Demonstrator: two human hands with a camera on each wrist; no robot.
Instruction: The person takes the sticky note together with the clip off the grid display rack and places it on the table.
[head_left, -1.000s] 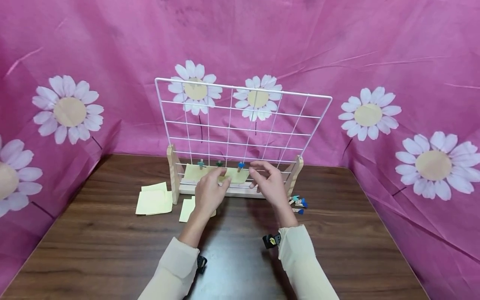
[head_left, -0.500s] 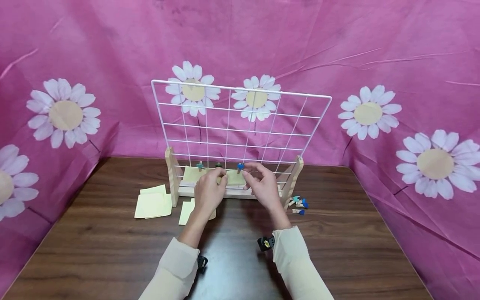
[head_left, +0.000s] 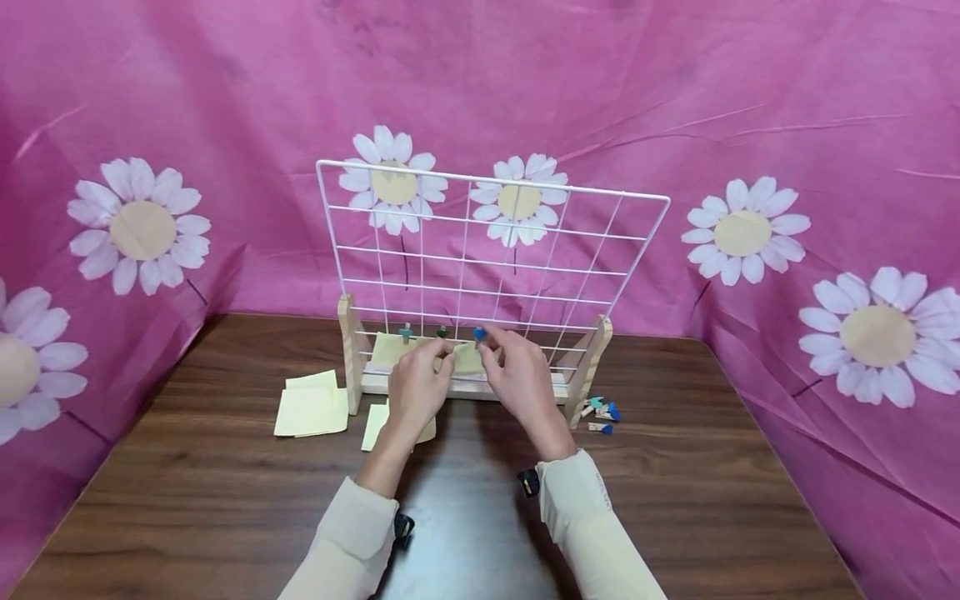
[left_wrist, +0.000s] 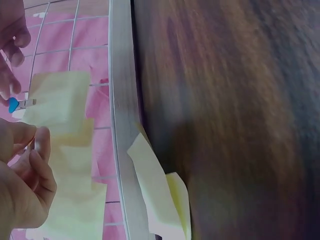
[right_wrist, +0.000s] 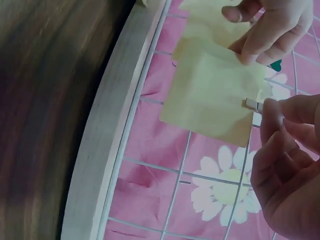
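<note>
A white wire grid rack (head_left: 491,269) stands in a wooden base, with pale yellow sticky notes along its lower rows. My right hand (head_left: 521,379) pinches a small wooden clothespin (right_wrist: 251,104) with a blue heart (left_wrist: 13,105), which sits at the top edge of the rightmost sticky note (right_wrist: 215,92). At that note's upper left corner, the thumb and fingertips of my left hand (head_left: 420,379) pinch the paper. Two more clothespins, one with a teal top (head_left: 406,332) and one with a dark green top (head_left: 442,332), are clipped on the notes further left.
Loose sticky notes (head_left: 311,410) lie left of the rack, and more notes (head_left: 375,427) lie in front of it, partly behind my left forearm. Several spare clothespins (head_left: 602,412) lie by the right wooden foot (head_left: 591,375). A pink daisy-print cloth (head_left: 247,108) hangs behind.
My right hand has moved left, from beside the blue-heart clothespin to a pinch on it. My left hand has stayed almost in place at the note.
</note>
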